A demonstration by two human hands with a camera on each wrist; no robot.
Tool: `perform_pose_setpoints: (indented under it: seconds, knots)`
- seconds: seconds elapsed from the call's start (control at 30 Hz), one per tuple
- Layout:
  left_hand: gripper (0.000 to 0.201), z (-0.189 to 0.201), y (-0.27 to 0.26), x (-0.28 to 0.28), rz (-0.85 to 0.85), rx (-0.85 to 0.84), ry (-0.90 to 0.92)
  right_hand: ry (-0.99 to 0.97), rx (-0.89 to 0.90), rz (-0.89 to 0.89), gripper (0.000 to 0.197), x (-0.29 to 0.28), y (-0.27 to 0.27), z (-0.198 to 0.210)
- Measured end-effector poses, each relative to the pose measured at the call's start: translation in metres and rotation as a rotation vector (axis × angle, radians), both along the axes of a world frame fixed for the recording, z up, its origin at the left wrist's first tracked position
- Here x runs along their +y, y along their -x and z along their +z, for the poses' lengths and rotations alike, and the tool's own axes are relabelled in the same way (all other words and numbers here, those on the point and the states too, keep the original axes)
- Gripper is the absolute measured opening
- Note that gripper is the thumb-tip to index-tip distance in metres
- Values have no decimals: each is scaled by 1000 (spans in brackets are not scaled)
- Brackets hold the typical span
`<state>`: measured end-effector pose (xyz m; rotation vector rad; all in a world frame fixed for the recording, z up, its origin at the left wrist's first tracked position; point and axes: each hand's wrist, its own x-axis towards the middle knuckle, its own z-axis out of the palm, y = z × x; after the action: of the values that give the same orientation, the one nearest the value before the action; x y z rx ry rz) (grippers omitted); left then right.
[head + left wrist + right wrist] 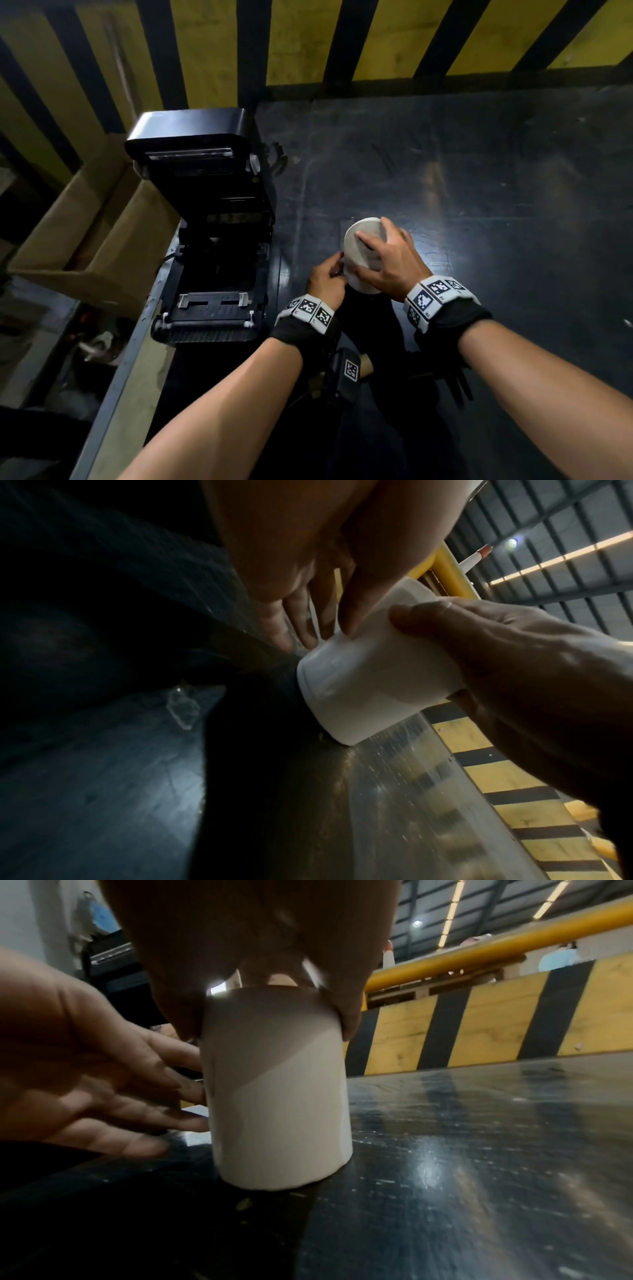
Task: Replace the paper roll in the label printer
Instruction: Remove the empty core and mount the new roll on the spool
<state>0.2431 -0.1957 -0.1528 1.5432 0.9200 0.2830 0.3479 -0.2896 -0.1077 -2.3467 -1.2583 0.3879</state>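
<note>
A white paper roll (359,240) stands on end on the dark table (479,205), to the right of the black label printer (212,240), whose lid is up and whose roll bay looks dark. My right hand (387,260) grips the roll from above, with thumb and fingers around its top edge. My left hand (327,281) is at the roll's left side. In the right wrist view its straight fingers (154,1096) touch the side of the roll (277,1096). The left wrist view shows the roll (369,685) with the left thumb on its rim.
An open cardboard box (85,240) sits left of the printer, beyond the table's left edge (137,342). A yellow and black striped barrier (308,41) runs behind the table. A dark cable (279,157) lies behind the printer. A small tan piece (366,365) lies under my left wrist.
</note>
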Motion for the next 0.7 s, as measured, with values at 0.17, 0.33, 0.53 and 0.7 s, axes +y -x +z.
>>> perform_pose_setpoints:
  seconds: [0.17,0.33,0.53,0.7]
  knots:
    - [43,14,3,-1,18,-14,-4,-189,166,-134,52,-6,-1,10]
    - [85,42,14,-9,94,0,121,-444,499,-403,35,-30,-1,29]
    - [62,88,17,-40,-16,-221,432,-756,916,-564,21,-60,14,54]
    - [77,115,19,-52,-4,-263,314,-680,986,-460,13,-80,21,79]
